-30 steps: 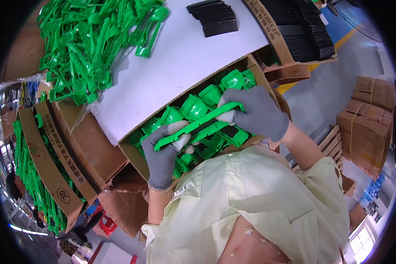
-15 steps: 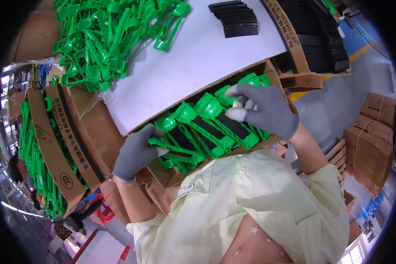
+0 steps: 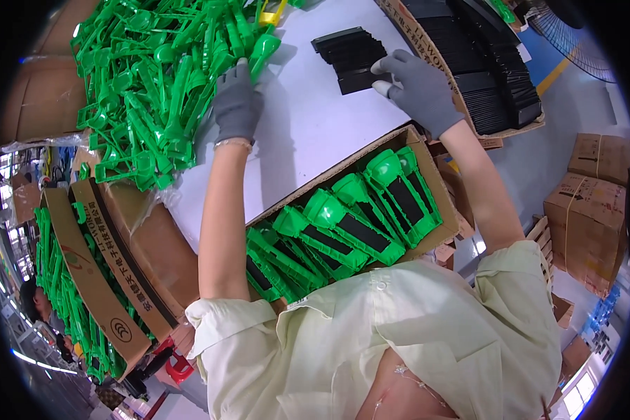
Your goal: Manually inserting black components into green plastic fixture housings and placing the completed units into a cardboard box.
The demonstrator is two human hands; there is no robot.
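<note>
My left hand (image 3: 238,108), in a grey glove with pale fingertips, lies at the right edge of a heap of green plastic housings (image 3: 154,91). Its fingers stretch toward a long green piece (image 3: 264,50). In the same kind of glove, my right hand (image 3: 421,91) reaches over a fanned stack of thin black plates (image 3: 350,59). Thumb and forefinger stand apart at the stack's right edge. Below both arms, a cardboard box (image 3: 437,189) holds a slanted row of green housings (image 3: 357,231) with black plates set in them.
A carton of tightly packed black plates (image 3: 479,63) stands at the far right. At the left is another carton (image 3: 108,280) filled with green pieces. A yellow part (image 3: 273,12) lies by the heap. Strapped cartons (image 3: 586,217) and a fan (image 3: 574,42) are off to the right.
Both hands have left the box and moved up and away: the left to the green heap, the right to the black stack. The green housing my left hand held is released.
</note>
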